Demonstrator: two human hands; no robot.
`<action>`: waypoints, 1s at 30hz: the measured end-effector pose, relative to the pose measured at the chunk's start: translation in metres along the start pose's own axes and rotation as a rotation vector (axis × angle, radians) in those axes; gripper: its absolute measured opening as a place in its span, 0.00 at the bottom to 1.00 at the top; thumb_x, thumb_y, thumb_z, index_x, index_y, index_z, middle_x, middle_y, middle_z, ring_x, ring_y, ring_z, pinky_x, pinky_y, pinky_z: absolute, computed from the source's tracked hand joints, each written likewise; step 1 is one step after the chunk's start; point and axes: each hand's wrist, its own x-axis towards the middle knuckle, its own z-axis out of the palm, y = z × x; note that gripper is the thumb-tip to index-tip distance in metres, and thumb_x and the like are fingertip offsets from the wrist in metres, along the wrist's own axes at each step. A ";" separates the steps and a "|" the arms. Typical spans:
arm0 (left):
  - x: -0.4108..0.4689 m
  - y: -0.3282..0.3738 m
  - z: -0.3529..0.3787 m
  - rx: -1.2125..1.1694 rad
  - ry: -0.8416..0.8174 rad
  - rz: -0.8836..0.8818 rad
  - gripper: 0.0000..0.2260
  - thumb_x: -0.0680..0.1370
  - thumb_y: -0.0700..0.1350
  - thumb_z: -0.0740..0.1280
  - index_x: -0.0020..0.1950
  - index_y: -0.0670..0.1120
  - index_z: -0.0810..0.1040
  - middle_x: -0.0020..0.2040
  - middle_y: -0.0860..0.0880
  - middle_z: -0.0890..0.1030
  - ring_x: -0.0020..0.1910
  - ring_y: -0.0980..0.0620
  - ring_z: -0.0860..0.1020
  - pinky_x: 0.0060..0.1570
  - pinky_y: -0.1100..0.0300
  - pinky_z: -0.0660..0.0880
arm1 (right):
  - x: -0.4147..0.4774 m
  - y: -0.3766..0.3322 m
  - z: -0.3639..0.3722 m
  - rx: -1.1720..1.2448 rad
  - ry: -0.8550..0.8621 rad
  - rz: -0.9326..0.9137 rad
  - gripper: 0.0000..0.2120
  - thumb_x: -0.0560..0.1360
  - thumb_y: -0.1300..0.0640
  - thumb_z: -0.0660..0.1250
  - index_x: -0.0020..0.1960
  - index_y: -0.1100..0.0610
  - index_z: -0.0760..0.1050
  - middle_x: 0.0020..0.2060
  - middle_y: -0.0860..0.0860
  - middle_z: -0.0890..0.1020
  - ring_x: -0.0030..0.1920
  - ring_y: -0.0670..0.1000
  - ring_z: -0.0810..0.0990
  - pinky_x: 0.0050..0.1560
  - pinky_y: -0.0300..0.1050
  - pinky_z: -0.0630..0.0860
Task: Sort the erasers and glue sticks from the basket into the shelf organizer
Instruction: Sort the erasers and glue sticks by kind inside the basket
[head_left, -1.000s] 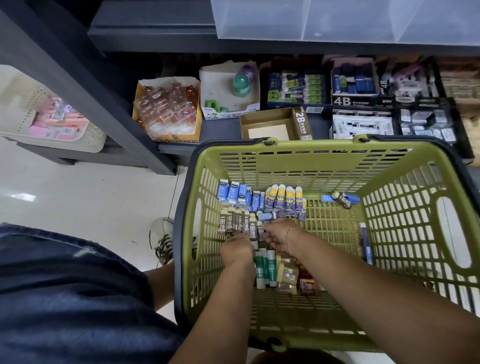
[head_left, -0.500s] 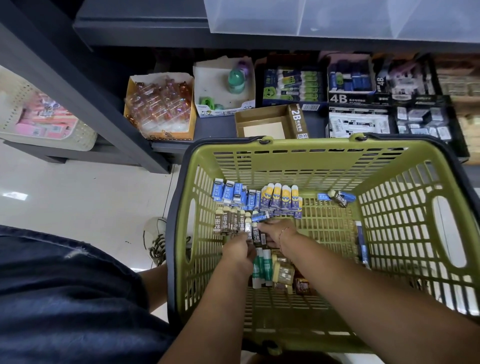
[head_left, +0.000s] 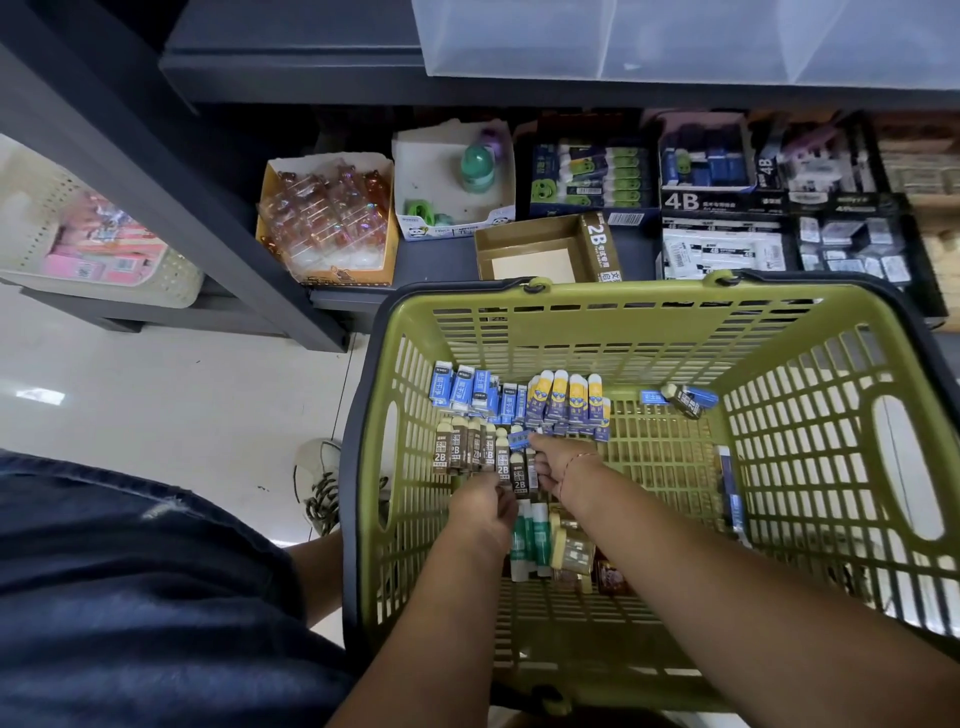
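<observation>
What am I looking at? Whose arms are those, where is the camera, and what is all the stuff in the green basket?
Those are a person's own arms; there is no robot. The camera sits on their head and looks down, so you see what they see. The green basket holds brown 2B erasers, blue erasers, yellow-topped packs and green glue sticks. The left hand and the right hand are both down at the brown 2B erasers and touch them. Their fingers are mostly hidden, so I can't tell if they grip any. Behind the basket a shelf holds boxes, and one brown box marked 2B looks empty.
</observation>
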 end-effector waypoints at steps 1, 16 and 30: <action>0.000 0.000 0.000 -0.001 0.003 0.002 0.11 0.81 0.37 0.60 0.39 0.40 0.71 0.27 0.46 0.69 0.28 0.53 0.66 0.33 0.63 0.68 | -0.001 0.001 -0.001 -0.036 0.021 -0.025 0.09 0.74 0.55 0.71 0.47 0.61 0.76 0.30 0.52 0.74 0.29 0.48 0.70 0.26 0.37 0.72; 0.006 0.001 -0.001 -0.022 0.001 -0.049 0.05 0.81 0.40 0.62 0.51 0.38 0.75 0.37 0.43 0.72 0.34 0.51 0.71 0.43 0.59 0.76 | -0.038 -0.065 0.005 -0.690 0.180 -0.721 0.06 0.76 0.58 0.66 0.48 0.60 0.79 0.42 0.54 0.83 0.44 0.56 0.81 0.47 0.45 0.78; 0.005 0.003 0.002 -0.005 0.002 -0.003 0.12 0.82 0.37 0.58 0.39 0.41 0.69 0.30 0.47 0.65 0.29 0.53 0.64 0.32 0.62 0.67 | -0.020 -0.005 -0.010 -1.050 -0.014 -0.349 0.19 0.75 0.48 0.68 0.32 0.56 0.67 0.29 0.50 0.72 0.29 0.46 0.70 0.28 0.39 0.67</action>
